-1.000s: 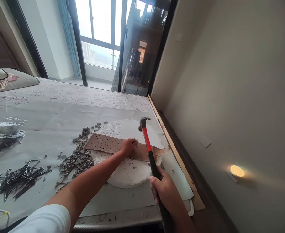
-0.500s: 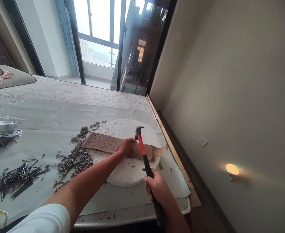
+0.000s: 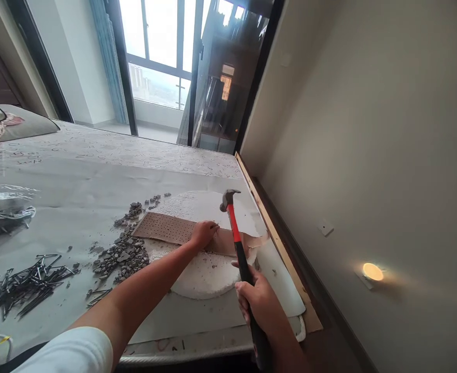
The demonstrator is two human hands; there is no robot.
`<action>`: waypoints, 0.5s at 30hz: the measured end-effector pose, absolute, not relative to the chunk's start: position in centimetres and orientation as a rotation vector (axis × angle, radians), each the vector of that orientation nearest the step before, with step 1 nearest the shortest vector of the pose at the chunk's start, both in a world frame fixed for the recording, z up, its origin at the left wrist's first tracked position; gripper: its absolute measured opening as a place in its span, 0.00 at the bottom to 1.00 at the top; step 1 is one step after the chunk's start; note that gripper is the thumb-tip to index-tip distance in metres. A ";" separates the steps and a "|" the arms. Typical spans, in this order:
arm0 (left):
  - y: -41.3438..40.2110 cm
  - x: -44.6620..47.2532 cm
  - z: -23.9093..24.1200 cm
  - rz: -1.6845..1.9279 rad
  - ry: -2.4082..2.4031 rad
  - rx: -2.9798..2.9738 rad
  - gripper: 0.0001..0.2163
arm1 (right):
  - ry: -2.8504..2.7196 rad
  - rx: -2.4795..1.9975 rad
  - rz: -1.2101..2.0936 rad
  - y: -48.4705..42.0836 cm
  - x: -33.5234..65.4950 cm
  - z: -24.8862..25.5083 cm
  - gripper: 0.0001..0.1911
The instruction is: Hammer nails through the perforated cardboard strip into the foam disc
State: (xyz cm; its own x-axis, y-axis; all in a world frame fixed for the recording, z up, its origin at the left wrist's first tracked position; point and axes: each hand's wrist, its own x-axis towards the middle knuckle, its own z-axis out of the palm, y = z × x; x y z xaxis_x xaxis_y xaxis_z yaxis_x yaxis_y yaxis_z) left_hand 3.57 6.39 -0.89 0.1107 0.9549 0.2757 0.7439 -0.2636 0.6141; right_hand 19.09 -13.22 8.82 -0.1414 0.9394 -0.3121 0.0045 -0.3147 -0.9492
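My right hand (image 3: 257,298) is wrapped round the black grip of a claw hammer (image 3: 234,223) with a red neck and a dark steel head. The hammer head is raised to the right of my left fingertips, apart from them. With fingers pinched, my left hand (image 3: 204,234) rests on a brown cardboard strip (image 3: 166,228). A thin nail, mostly hidden, seems to be between its fingertips. Rows of small holes cover the strip's left part; its right end is plain and torn. Beneath the strip lies a round white foam slab (image 3: 197,282).
Grey rubble (image 3: 123,256) is heaped left of the slab. Farther left are a pile of loose nails (image 3: 30,282) and a clear plastic bag (image 3: 5,215). A grey sheet (image 3: 76,186) covers the mattress. A wooden edge board (image 3: 275,241) and the wall bound the right side.
The hammer and my right hand have moved slightly to the right, and the hammer head is a little higher. My left hand and the cardboard strip have stayed in place.
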 end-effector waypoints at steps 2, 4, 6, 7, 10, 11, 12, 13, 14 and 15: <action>6.4 3.6 -0.9 0.908 1.671 2.064 0.13 | -1.131 -1.357 1.564 -13.2 19.1 8.6 0.31; 6.4 3.6 -0.9 0.883 1.695 2.050 0.14 | -1.128 -1.391 1.601 -13.1 19.1 8.2 0.32; 6.4 3.6 -0.9 0.863 1.706 2.047 0.14 | -1.146 -1.425 1.611 -13.0 19.1 8.0 0.32; 6.4 3.6 -1.0 0.864 1.702 2.052 0.14 | -1.157 -1.435 1.593 -13.0 19.1 8.0 0.31; 6.5 3.5 -1.3 0.901 1.674 2.084 0.13 | -1.171 -1.439 1.514 -13.2 19.2 8.0 0.31; 6.6 3.5 -1.3 0.907 1.675 2.090 0.14 | -1.163 -1.436 1.514 -13.2 19.1 8.0 0.32; 6.6 3.6 -1.4 0.902 1.681 2.091 0.14 | -1.151 -1.434 1.532 -13.2 19.1 8.0 0.32; 6.6 3.6 -1.4 0.890 1.688 2.093 0.14 | -1.140 -1.443 1.562 -13.1 19.0 8.0 0.33; 6.6 3.6 -1.3 0.873 1.696 2.094 0.14 | -1.133 -1.456 1.593 -13.1 19.0 8.0 0.33; 6.6 3.6 -1.3 0.855 1.705 2.096 0.15 | -1.134 -1.466 1.614 -13.1 19.0 8.0 0.33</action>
State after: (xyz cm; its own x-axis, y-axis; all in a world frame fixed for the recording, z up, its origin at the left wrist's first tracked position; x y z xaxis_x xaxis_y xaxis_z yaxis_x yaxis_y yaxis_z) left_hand 3.58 6.61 -1.27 0.1152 0.9605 0.2535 0.7778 -0.2460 0.5783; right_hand 18.96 -13.07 8.04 -0.1434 0.9035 -0.4038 0.0736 -0.3972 -0.9148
